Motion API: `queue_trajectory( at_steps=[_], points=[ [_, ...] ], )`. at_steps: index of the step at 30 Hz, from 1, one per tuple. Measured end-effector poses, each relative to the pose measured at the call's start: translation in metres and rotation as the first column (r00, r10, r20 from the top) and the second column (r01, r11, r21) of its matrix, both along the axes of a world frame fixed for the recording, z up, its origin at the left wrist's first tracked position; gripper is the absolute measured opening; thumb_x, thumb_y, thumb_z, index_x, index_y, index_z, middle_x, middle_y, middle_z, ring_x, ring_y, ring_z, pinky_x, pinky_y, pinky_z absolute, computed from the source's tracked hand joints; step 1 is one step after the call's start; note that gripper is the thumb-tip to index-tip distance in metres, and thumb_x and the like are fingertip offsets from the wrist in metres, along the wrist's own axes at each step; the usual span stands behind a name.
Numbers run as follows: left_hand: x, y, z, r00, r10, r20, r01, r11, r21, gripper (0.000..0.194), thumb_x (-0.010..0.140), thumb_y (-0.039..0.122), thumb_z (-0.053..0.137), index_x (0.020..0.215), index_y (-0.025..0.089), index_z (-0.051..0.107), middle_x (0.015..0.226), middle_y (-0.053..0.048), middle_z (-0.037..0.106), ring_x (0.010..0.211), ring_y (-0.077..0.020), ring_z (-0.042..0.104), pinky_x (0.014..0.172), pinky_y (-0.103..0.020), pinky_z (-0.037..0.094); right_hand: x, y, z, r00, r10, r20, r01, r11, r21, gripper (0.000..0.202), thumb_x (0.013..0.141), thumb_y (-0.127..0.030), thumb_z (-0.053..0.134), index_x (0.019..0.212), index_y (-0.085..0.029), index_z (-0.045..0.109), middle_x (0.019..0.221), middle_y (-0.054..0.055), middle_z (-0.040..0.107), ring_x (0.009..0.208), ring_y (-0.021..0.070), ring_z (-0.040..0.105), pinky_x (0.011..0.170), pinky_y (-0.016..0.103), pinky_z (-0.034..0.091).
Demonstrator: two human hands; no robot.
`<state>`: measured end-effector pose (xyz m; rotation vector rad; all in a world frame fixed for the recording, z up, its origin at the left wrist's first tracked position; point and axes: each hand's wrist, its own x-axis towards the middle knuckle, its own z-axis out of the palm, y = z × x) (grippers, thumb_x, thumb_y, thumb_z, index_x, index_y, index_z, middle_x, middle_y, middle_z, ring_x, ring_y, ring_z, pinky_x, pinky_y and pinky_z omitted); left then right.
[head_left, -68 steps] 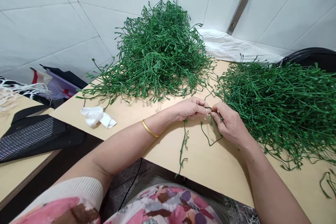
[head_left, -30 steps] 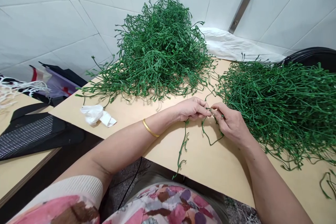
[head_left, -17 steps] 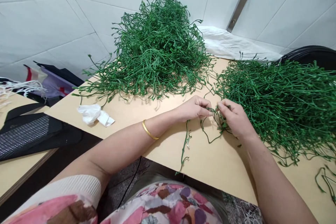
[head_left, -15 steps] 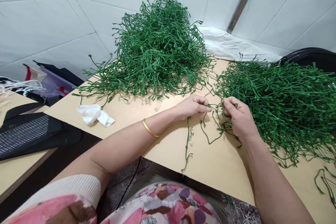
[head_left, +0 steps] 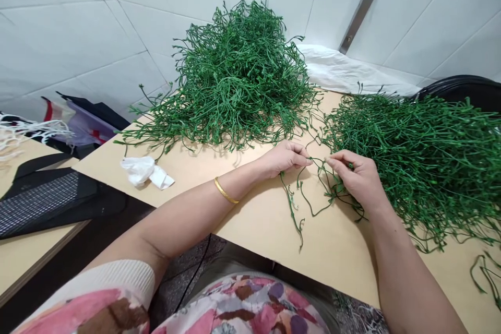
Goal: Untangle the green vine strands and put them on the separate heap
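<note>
My left hand (head_left: 290,159) is closed in a pinch on a thin green plastic stem (head_left: 291,207), part of which dangles below the hand over the tabletop. Facing it, my right hand (head_left: 357,175) pinches green stem pieces close to the left fingertips. A short strand (head_left: 319,159) spans the small gap between the two hands. More loose stems (head_left: 313,211) hang and lie beneath them. To the right, a large heap of green stems (head_left: 434,162) reaches up to my right hand. A taller heap (head_left: 242,78) stands behind my left hand.
The wooden tabletop (head_left: 250,214) ends at a front edge near my body. A crumpled white tissue (head_left: 143,171) lies on the left. White sheeting (head_left: 348,69) runs along the tiled wall. A black mesh item (head_left: 43,201) rests on another table. A few stems (head_left: 487,274) lie far right.
The dangling stem under my left hand has swung to the right. My right fingertips have shifted slightly left and down, still pinching. The view has moved a little.
</note>
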<state>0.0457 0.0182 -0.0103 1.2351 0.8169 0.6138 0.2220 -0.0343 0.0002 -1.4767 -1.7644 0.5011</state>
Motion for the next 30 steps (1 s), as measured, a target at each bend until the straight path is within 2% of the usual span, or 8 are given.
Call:
queue_trajectory(
  at_steps=[5,8,11,15,18,25,27,30],
  points=[
    [0.002,-0.004,0.002,0.996,-0.091,0.007,0.09,0.993,0.071,0.02,0.06,0.02,0.066,0.053,0.013,0.049,0.044,0.007,0.037,0.04,-0.0016,0.027,0.042,-0.02,0.015,-0.008,-0.002,-0.003,0.967,-0.202,-0.154,0.217,0.972,0.086,0.025,0.078,-0.038,0.055,0.065,-0.017,0.056,0.051,-0.005,0.036,0.048,0.0074,0.029,0.044,0.022,0.024],
    [0.001,-0.005,0.005,0.999,-0.051,0.016,0.05,0.997,0.058,0.018,0.06,0.021,0.066,0.055,0.013,0.051,0.044,0.007,0.038,0.04,-0.0022,0.027,0.042,-0.02,0.016,-0.007,-0.001,-0.003,0.95,-0.133,-0.283,0.128,0.991,-0.037,0.029,0.078,-0.043,0.054,0.065,-0.017,0.054,0.051,-0.005,0.036,0.046,0.0075,0.029,0.042,0.022,0.022],
    [0.0,-0.004,0.005,0.999,0.054,0.001,-0.054,0.998,0.011,0.017,0.06,0.021,0.065,0.056,0.013,0.051,0.042,0.007,0.038,0.039,-0.0023,0.026,0.042,-0.021,0.015,-0.003,0.001,-0.005,0.959,-0.039,-0.279,0.012,0.995,-0.098,0.03,0.079,-0.044,0.051,0.067,-0.017,0.054,0.051,-0.005,0.035,0.046,0.0079,0.029,0.042,0.022,0.023],
    [0.0,-0.002,0.004,0.992,0.118,-0.034,-0.119,0.993,-0.019,0.016,0.061,0.018,0.064,0.055,0.014,0.049,0.039,0.008,0.035,0.037,-0.0018,0.023,0.042,-0.021,0.013,0.001,0.002,-0.009,0.985,-0.1,-0.137,0.106,0.994,0.038,0.028,0.083,-0.04,0.046,0.079,-0.016,0.06,0.054,-0.004,0.038,0.049,0.0091,0.033,0.045,0.022,0.025],
    [0.001,-0.002,0.003,0.989,0.139,-0.042,-0.14,0.99,-0.005,0.016,0.06,0.017,0.063,0.054,0.013,0.049,0.04,0.007,0.037,0.038,-0.0017,0.025,0.042,-0.02,0.014,0.001,0.001,-0.01,0.974,-0.178,-0.143,0.195,0.974,0.115,0.028,0.085,-0.038,0.043,0.082,-0.017,0.06,0.055,-0.003,0.039,0.049,0.0094,0.035,0.046,0.022,0.027],
    [0.002,-0.001,0.002,0.974,0.227,0.002,-0.226,0.973,-0.05,0.02,0.064,0.015,0.063,0.053,0.013,0.045,0.04,0.007,0.037,0.037,-0.001,0.025,0.042,-0.021,0.013,0.001,-0.006,0.001,0.922,-0.37,-0.118,0.383,0.82,0.425,0.024,0.087,-0.03,0.04,0.085,-0.016,0.06,0.069,0.003,0.054,0.06,0.0123,0.047,0.058,0.025,0.036],
    [0.002,-0.001,0.002,0.972,0.236,0.007,-0.235,0.97,-0.057,0.021,0.066,0.014,0.061,0.053,0.014,0.044,0.041,0.007,0.038,0.036,-0.0009,0.024,0.042,-0.021,0.012,-0.004,-0.011,0.004,0.936,-0.34,-0.086,0.344,0.841,0.417,0.023,0.087,-0.029,0.041,0.086,-0.016,0.06,0.07,0.004,0.056,0.055,0.0114,0.046,0.054,0.024,0.035],
    [0.003,-0.002,0.001,0.971,0.236,0.024,-0.234,0.971,-0.052,0.021,0.066,0.015,0.061,0.054,0.014,0.044,0.041,0.007,0.039,0.036,-0.0007,0.024,0.041,-0.02,0.012,-0.017,-0.016,0.004,0.987,-0.139,0.076,0.115,0.957,0.265,0.021,0.085,-0.029,0.043,0.08,-0.018,0.06,0.065,0.002,0.056,0.05,0.0103,0.043,0.05,0.023,0.033]
  ],
)
